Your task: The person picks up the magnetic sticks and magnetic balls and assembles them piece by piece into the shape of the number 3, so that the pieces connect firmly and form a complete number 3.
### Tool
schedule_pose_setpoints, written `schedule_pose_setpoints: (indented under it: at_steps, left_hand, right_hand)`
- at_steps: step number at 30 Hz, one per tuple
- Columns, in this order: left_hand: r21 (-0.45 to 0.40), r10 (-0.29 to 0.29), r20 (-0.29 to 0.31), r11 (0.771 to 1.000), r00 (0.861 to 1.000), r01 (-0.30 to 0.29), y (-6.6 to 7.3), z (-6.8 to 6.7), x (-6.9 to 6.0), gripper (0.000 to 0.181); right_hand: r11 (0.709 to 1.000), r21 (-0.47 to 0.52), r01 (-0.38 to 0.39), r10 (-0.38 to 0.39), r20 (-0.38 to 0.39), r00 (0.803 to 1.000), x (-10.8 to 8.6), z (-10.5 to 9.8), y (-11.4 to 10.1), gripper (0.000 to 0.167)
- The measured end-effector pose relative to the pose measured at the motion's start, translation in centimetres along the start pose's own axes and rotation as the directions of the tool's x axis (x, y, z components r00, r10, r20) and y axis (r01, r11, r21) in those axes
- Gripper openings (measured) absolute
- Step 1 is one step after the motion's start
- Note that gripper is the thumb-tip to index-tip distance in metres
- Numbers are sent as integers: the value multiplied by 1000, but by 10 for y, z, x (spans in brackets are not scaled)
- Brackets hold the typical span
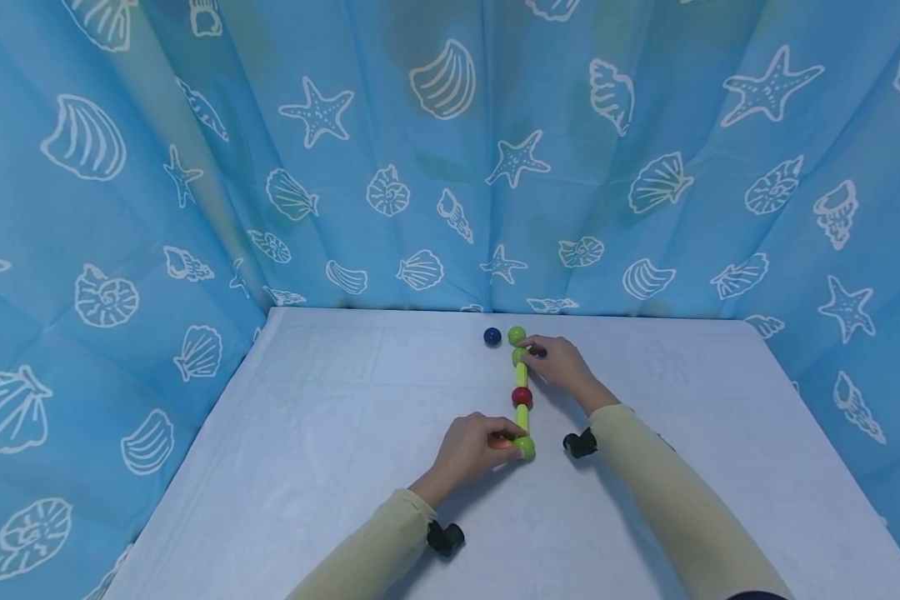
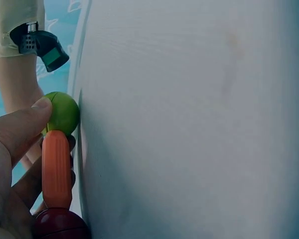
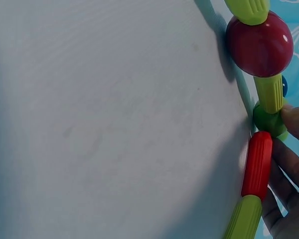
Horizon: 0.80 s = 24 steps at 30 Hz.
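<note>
A line of toy balls and ribbed rods lies on the table, with a red ball (image 1: 522,396) between two yellow-green rods. At its near end, my left hand (image 1: 468,450) pinches a green ball (image 2: 64,114), thumb on its side. An orange rod (image 2: 56,169) joins that ball to a dark red ball (image 2: 61,225) beside the palm. My right hand (image 1: 562,364) grips the farther green ball (image 3: 267,121) with thumb and fingers. A red rod (image 3: 257,164) runs from near that ball to another yellow-green rod (image 3: 244,219), beside the right fingers.
A loose dark blue ball (image 1: 492,337) and a lime-green ball (image 1: 517,336) sit near the table's back edge. The white table (image 1: 330,433) meets a blue shell-patterned curtain (image 1: 390,150). Each wrist carries a small black camera (image 1: 446,540).
</note>
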<state>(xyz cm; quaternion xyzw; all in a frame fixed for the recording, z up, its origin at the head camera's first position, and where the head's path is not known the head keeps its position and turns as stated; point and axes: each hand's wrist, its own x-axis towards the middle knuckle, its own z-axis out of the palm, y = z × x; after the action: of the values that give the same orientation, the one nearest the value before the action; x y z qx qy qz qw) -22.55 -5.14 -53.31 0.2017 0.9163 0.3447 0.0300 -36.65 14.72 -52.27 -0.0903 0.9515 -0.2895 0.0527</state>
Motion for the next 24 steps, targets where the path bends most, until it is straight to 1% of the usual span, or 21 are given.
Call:
schedule_pose_setpoints:
  at_steps: [12,18,24]
  left_hand:
    - [12,13,3,1000,1000,-13,2,3,0,25]
    - [23,9,8,1000,1000,-9,3,4,-1,25]
    - [23,17,3,1000,1000,-17,5,3,-1,25]
  right_hand:
    - [1000,2,2,-2,20,1000,-6,-3,3,38]
    - [1000,16,15,-15,6,1000,-7,-2,6,38]
    - [999,23,35,-35,-3,999,-7,0,11,40]
